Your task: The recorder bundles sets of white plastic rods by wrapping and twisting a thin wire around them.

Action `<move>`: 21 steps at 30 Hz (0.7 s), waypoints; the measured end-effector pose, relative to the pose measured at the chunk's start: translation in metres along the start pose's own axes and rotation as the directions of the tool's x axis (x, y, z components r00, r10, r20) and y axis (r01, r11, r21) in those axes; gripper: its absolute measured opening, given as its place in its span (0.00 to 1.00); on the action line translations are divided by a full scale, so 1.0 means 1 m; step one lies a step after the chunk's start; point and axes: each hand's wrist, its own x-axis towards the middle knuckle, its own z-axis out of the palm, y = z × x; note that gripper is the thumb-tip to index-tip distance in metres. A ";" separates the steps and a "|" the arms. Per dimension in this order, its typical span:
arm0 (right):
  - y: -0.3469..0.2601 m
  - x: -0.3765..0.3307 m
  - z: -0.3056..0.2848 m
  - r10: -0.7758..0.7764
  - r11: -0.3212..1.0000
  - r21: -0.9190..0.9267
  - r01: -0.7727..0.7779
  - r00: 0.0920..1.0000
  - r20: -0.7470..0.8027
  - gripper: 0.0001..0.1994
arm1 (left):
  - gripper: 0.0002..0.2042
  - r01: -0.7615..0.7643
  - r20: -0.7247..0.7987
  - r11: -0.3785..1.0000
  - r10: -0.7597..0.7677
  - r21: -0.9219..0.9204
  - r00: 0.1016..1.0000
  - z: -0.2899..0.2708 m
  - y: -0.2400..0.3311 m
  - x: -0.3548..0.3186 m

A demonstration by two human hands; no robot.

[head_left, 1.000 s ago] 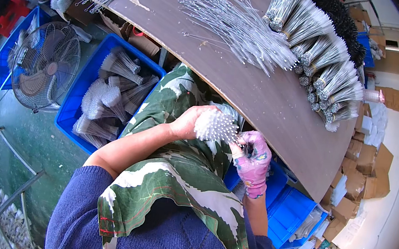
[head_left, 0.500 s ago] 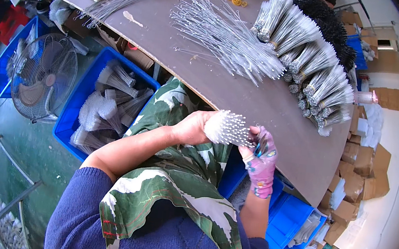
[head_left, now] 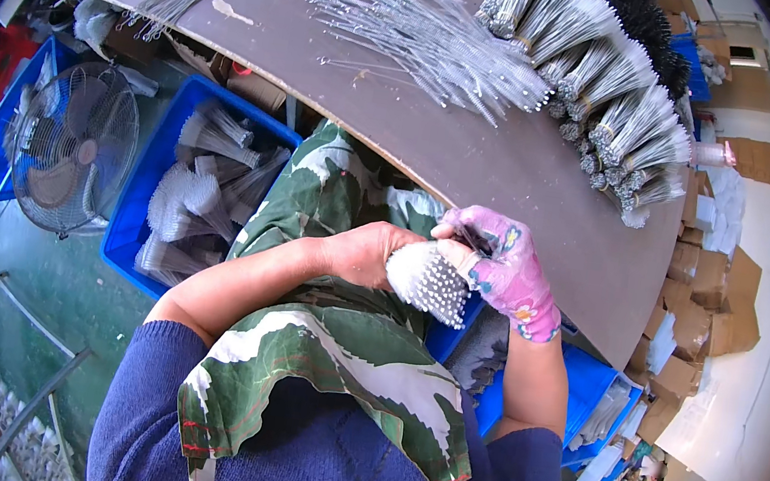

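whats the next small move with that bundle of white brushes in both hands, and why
Probably bind the bundle of white-tipped wire brushes and lay it with the tied bundles at the table's far edge. The bare left hand grips its side, the pink-gloved right hand closes on its top, the tips look even, and the finished bundles there each carry a band.

Blue sleeves, leaf-print apron, pink glove [head_left: 507, 276]

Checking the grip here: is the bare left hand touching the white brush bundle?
Touching. The head view shows the left hand wrapped around the near end of the white brush bundle, with no gap between them.
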 end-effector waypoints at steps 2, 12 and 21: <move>-0.001 -0.002 0.005 0.125 0.988 0.078 -0.134 0.986 0.112 0.07 | 0.16 0.048 0.065 0.992 -0.056 0.113 0.996 -0.002 0.000 -0.010; 0.023 -0.019 0.032 0.278 0.859 0.404 -0.313 0.950 0.146 0.05 | 0.42 0.124 0.156 0.989 -0.134 0.076 0.979 0.000 -0.019 -0.029; 0.036 -0.032 0.033 0.151 0.968 0.201 -0.149 0.988 0.005 0.04 | 0.39 0.185 0.094 0.973 -0.198 0.135 0.976 -0.004 -0.002 -0.031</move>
